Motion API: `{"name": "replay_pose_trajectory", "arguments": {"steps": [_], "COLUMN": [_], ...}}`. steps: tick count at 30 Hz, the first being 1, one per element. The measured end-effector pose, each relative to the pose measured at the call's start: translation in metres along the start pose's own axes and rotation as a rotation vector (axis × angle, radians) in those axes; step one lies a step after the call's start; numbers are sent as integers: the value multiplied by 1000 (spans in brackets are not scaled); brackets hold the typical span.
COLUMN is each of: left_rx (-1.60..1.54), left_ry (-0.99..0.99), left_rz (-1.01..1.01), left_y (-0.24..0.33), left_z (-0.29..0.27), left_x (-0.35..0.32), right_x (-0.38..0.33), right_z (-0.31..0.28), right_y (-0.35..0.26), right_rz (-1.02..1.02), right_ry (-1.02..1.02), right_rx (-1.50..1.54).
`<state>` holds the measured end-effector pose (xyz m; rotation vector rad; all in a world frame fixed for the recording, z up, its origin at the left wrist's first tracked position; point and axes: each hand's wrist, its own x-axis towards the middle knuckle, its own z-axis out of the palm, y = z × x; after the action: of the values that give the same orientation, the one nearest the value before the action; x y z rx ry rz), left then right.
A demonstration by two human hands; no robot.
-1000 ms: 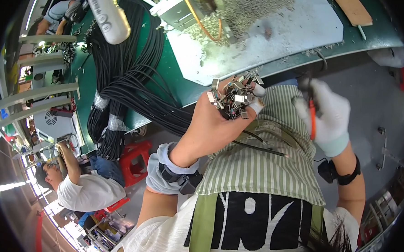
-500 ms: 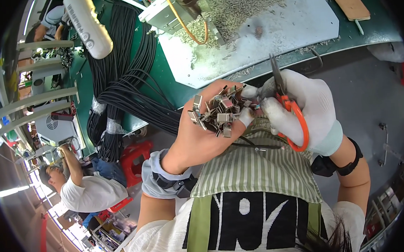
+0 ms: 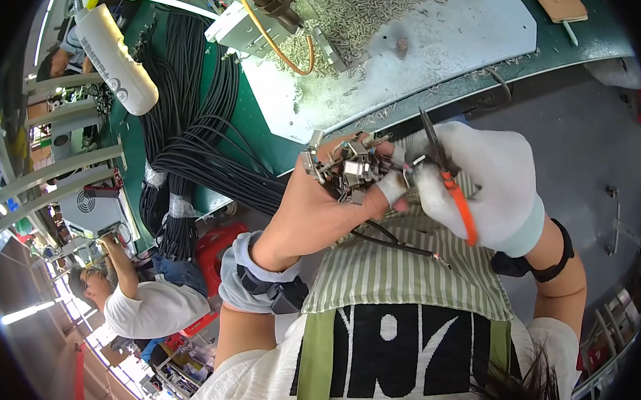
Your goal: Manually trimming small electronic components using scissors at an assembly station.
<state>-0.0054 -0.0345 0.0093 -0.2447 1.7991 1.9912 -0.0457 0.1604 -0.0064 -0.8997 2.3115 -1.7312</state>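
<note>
Over the apron, the left hand (image 3: 321, 207) cups metal clips (image 3: 351, 171); the gloved right hand (image 3: 486, 184), gripping cutters (image 3: 446, 179), seemingly pinches one. Steady the bundle, snip close.

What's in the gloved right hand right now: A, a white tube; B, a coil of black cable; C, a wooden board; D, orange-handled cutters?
D: the gloved right hand grips the orange-handled cutters, their dark tip beside the cluster of metal connectors held in the bare left hand.
</note>
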Motion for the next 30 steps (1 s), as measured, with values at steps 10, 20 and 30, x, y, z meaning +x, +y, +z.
{"name": "replay_pose_trajectory", "arguments": {"steps": [10,20,30], "left_rx": [170,489,527], "left_ry": [322,241,248], "left_rz": [157,578,347], "left_y": [-15,-8,-7], "left_z": [9,12,6], "left_x": [3,3,2], "right_x": [-9,-15,-13], "right_z": [9,10,13], "right_y": [-11,-2,-5], "right_rz": [-60,40,56], "right_ry": [41,24,57], "right_rx": [-747,-239,-303]}}
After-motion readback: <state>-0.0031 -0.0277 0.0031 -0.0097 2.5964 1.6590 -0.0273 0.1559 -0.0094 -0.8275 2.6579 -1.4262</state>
